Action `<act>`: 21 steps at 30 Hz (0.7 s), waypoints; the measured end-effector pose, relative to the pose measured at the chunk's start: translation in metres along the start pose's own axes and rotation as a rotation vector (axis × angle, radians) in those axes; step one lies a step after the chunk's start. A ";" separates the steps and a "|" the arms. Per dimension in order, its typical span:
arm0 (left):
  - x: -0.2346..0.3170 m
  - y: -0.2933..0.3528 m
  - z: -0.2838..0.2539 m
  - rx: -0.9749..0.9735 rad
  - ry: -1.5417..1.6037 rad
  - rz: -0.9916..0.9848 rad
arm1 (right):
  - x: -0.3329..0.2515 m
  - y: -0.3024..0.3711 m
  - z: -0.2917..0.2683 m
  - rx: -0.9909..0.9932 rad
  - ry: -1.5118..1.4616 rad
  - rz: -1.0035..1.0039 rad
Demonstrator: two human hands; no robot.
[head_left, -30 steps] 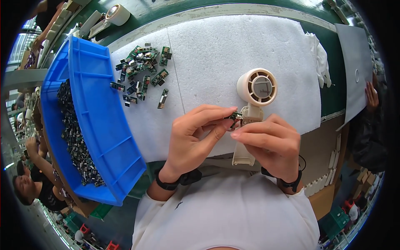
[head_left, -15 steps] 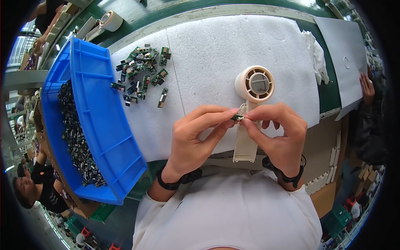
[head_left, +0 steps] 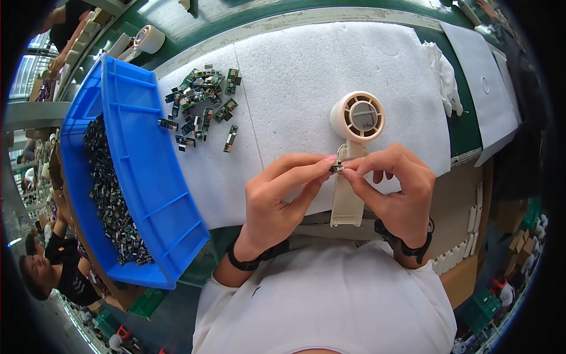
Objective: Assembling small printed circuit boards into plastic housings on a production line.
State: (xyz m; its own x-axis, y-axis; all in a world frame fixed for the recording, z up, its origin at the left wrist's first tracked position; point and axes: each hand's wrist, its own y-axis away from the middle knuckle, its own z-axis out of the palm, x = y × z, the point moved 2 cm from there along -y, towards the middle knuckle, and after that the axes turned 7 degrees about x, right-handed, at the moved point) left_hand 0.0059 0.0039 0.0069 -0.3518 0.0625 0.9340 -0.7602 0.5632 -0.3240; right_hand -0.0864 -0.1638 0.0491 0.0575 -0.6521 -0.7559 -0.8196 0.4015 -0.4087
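Note:
My left hand [head_left: 277, 192] pinches one end of a small green circuit board [head_left: 335, 168] between thumb and fingertips. From the other side, my right hand [head_left: 398, 186] has its thumb and forefinger closed at the board's right end. Fingertips cover much of the board. Under it lies a cream handheld fan [head_left: 348, 203], its round slotted head pointing away from me and its open handle shell toward me. The fan's grey hub faces up. Whether the board touches the shell, I cannot tell.
Several loose circuit boards [head_left: 203, 91] lie piled on the white foam sheet [head_left: 295, 71]. To the left stands a blue bin [head_left: 144, 147] holding many dark parts. A white glove [head_left: 445, 82] rests at the right edge; another round cream piece [head_left: 149, 39] sits far left.
The board has turned slightly between my fingertips. My hands stay nearly in place. At the right, a person's hand has left the grey sheet, and that sheet has shifted a little.

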 end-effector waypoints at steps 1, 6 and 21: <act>0.000 0.000 0.000 -0.002 0.000 0.001 | 0.000 0.000 0.000 -0.007 0.000 0.010; -0.001 0.000 0.001 0.003 0.040 -0.033 | 0.004 0.000 0.001 -0.026 -0.006 -0.023; 0.006 0.026 0.026 0.272 -0.432 0.372 | -0.005 0.028 0.021 0.221 -0.303 0.309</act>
State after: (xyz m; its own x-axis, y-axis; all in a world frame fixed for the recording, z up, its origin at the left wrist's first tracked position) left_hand -0.0301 -0.0025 0.0002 -0.7651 -0.1569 0.6245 -0.6362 0.3342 -0.6954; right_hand -0.0974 -0.1364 0.0306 0.0207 -0.2779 -0.9604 -0.6858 0.6950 -0.2159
